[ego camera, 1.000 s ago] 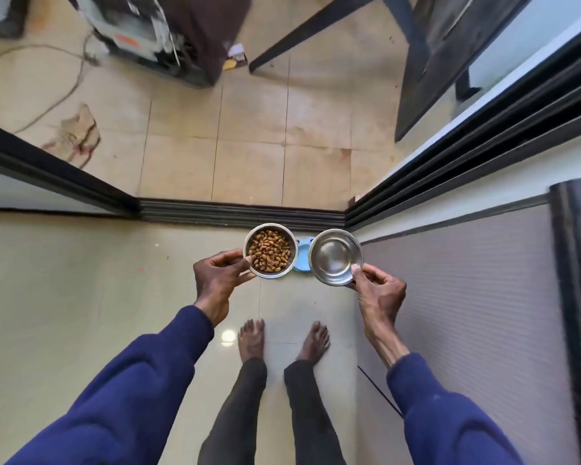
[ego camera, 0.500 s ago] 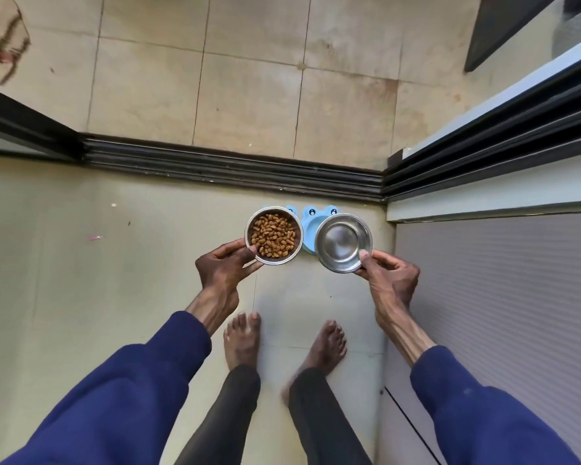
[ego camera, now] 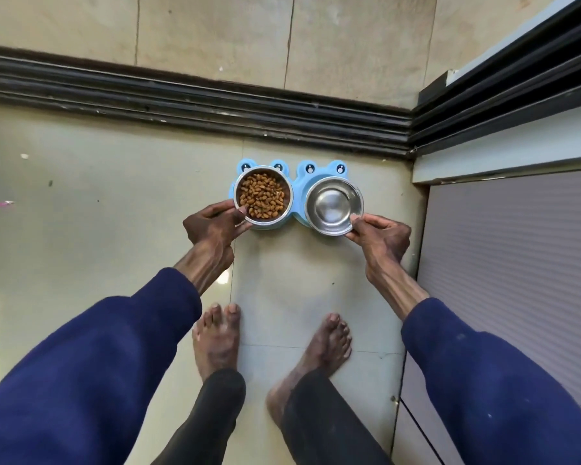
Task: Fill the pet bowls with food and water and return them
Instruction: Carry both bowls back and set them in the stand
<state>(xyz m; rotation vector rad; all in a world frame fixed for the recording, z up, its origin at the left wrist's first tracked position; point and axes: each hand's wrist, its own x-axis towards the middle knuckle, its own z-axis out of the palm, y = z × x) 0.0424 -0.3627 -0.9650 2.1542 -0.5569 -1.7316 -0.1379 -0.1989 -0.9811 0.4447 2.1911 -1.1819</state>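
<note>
Over the last second both bowls have come down from in front of the body toward the blue frog-shaped stand on the floor, and the stand, earlier mostly hidden behind them, now shows its two eyed heads at the far side. The return step is judged nearly complete.

The left hand pinches the near-left rim of the food bowl; thumb on the rim, fingers below. This bowl, filled with brown kibble, sits over the left recess.

The right hand pinches the near-right rim of the water bowl. This bowl lies over the right recess; whether it is seated cannot be told. Its contents cannot be confirmed; water is not clearly visible.
</note>
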